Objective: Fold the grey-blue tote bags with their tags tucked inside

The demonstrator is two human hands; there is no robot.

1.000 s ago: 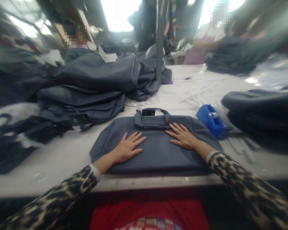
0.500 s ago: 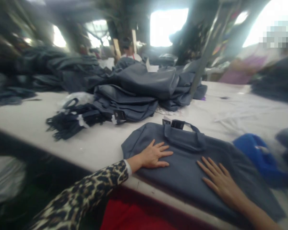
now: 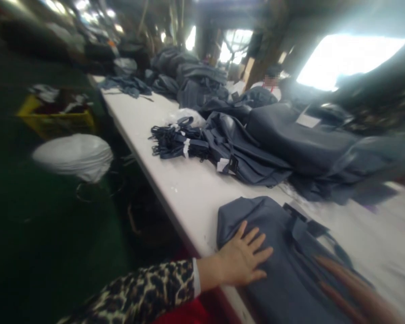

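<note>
A long, white-topped bench (image 3: 175,189) is running diagonally from the near right to the far left. Along its far side, a large heap of dark blue-grey, smooth-surfaced bags (image 3: 300,139) is spreading. Nearer, at the bench's front edge, a flat blue-grey bag with sloping corners and strap handles (image 3: 276,288) is lying on the white top, its handles facing the heap. Left of the bench, a yellow open-topped crate (image 3: 60,123) is holding dark and pale material, and a round stool with a pale wrapped seat (image 3: 72,153) is standing just in front of it. On the bench, beside the heap, a bundle of thin dark straps with a white band (image 3: 168,141) is lying. The left hand (image 3: 241,263) is resting palm-down on the flat bag, fingers spread apart and gripping nothing. The right hand (image 3: 361,294) is blurring over the bag's handle side; I cannot tell whether its fingers are apart or together, though it is probably touching the bag. A small black tag (image 3: 234,164) is hanging at the heap's near edge.
</note>
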